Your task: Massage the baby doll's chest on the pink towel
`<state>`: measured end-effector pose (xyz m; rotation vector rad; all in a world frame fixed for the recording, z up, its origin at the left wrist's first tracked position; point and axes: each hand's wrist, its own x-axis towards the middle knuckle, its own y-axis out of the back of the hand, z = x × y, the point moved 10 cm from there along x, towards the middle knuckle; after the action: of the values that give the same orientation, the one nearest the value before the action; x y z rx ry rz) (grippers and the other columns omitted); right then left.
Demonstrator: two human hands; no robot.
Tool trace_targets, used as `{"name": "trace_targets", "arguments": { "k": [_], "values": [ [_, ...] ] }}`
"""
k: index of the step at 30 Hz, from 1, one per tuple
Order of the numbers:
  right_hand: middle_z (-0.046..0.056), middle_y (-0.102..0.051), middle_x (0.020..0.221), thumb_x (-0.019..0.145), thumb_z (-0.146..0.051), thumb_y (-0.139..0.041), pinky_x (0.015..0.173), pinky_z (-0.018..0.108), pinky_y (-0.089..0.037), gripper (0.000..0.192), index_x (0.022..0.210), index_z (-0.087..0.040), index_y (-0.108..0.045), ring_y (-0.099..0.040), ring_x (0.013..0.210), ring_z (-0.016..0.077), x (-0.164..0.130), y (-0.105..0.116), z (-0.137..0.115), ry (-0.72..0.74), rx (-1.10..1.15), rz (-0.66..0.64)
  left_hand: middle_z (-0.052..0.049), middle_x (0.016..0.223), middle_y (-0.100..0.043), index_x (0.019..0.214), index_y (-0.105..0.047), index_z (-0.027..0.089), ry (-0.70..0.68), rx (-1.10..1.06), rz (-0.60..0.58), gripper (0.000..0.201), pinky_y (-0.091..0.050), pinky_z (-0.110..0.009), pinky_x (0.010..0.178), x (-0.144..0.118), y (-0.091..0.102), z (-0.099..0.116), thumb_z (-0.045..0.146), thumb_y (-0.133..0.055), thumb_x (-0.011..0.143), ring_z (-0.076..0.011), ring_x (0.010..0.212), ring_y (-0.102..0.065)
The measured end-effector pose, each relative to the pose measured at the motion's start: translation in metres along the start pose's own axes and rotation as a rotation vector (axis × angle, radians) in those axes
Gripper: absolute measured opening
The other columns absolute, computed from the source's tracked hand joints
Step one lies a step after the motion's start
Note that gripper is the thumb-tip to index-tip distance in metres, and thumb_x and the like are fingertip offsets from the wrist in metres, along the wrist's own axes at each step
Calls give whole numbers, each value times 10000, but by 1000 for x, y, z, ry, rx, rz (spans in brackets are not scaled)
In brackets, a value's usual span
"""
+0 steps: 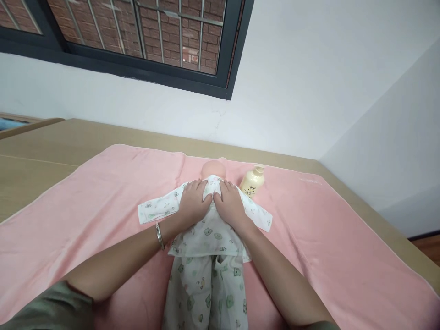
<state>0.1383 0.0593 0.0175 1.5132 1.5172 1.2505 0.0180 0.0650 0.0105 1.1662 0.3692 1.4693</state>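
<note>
A baby doll (213, 170) lies on its back on a pink towel (103, 206), dressed in a white printed top and trousers (206, 275). My left hand (193, 201) rests flat on the doll's chest by its left shoulder, fingers spread on the fabric. My right hand (229, 204) lies flat beside it on the other side of the chest. Both thumbs meet near the collar below the doll's head. A silver bangle (159, 235) sits on my left wrist. Neither hand holds anything.
A cream lotion bottle (252, 181) lies on the towel just right of the doll's head. The towel covers a tan table (51, 146) set against a white wall. A dark-framed window (144, 36) is above.
</note>
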Motion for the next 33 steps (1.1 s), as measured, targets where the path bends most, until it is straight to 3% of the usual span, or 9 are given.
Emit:
{"name": "trace_targets", "arguments": {
  "k": [5, 9, 16, 22, 26, 29, 33],
  "values": [
    [197, -489, 1582, 1018, -309, -376, 1229, 449, -279, 556, 1504, -62, -486, -414, 1476, 314, 0, 3, -3, 25, -8, -4, -184, 1383, -640, 1362, -577, 112, 12, 43, -30, 486, -427, -531, 1145, 0, -2, -1, 306, -458, 932, -348, 1294, -572],
    [173, -600, 1478, 1019, -330, -413, 1160, 407, -357, 507, 1450, -100, -547, -522, 1377, 297, 2, 9, -1, 33, 17, -14, -206, 1418, -612, 1387, -555, 77, 28, 72, -45, 507, -409, -527, 1159, 0, -3, -1, 298, -447, 943, -355, 1322, -552],
    [94, -741, 1250, 1052, -474, -402, 931, 335, -478, 452, 1314, -198, -645, -675, 1139, 260, 11, 13, 24, -15, 115, -92, -222, 1470, -562, 1436, -507, 77, -88, 159, -18, 508, -366, -550, 1181, -17, -1, 25, 281, -397, 984, -385, 1425, -456],
    [216, -548, 1526, 1056, -270, -317, 1188, 421, -332, 525, 1485, -34, -505, -491, 1427, 310, 3, 8, 6, -5, -83, -70, -181, 1256, -684, 1244, -616, 130, -10, 15, -121, 382, -470, -512, 1070, 5, -2, 6, 308, -464, 941, -345, 1209, -606],
    [240, -416, 1623, 1023, -209, -322, 1248, 471, -262, 585, 1566, -2, -391, -365, 1526, 342, -9, 1, -11, -5, -109, -125, -138, 1184, -710, 1196, -629, 155, 15, -66, -174, 362, -486, -474, 1035, 17, -4, -5, 361, -448, 960, -312, 1135, -635],
    [199, -440, 1622, 1031, -218, -312, 1255, 455, -265, 569, 1562, -49, -424, -357, 1535, 315, -8, 2, -11, 16, -49, -113, -182, 1198, -691, 1216, -621, 113, -9, 26, -134, 389, -477, -504, 1040, 11, -3, 0, 348, -427, 974, -337, 1140, -625],
    [191, -477, 1599, 1060, -340, -344, 1242, 445, -290, 539, 1505, -82, -504, -384, 1524, 298, 7, 1, 9, 14, 31, -122, -249, 1327, -625, 1322, -565, 52, -123, 145, -41, 440, -404, -564, 1134, -9, -1, 23, 262, -383, 981, -381, 1287, -547]
  ]
}}
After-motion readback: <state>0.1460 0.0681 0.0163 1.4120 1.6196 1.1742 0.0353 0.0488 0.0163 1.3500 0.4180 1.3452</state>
